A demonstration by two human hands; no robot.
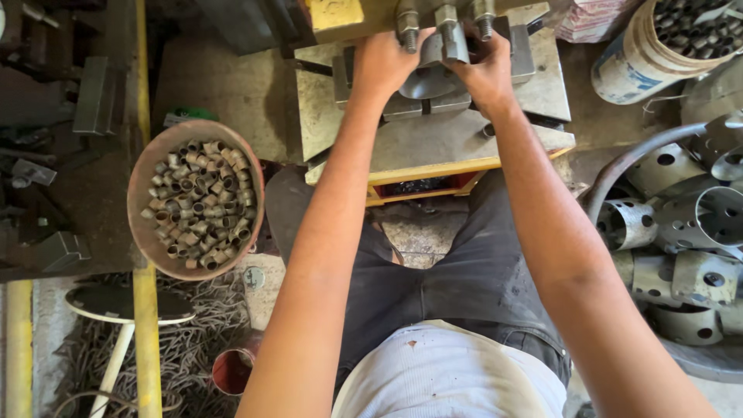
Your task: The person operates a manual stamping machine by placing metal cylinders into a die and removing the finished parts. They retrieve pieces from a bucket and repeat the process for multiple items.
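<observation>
Both my arms reach forward to a press machine's steel bed [433, 139]. My left hand [383, 62] and my right hand [486, 71] grip the two sides of a curved grey sheet-metal piece [430, 79] seated in the die under the bolted tooling block [447, 35]. My fingers wrap the edges of the piece, so its ends are hidden.
A round basin [147, 232] full of small metal rings stands at my left. Perforated metal cylinders [681, 232] pile up at my right, with a drum of tubes [673, 42] behind them. A small stool [124, 306] and wire scraps lie on the floor at lower left.
</observation>
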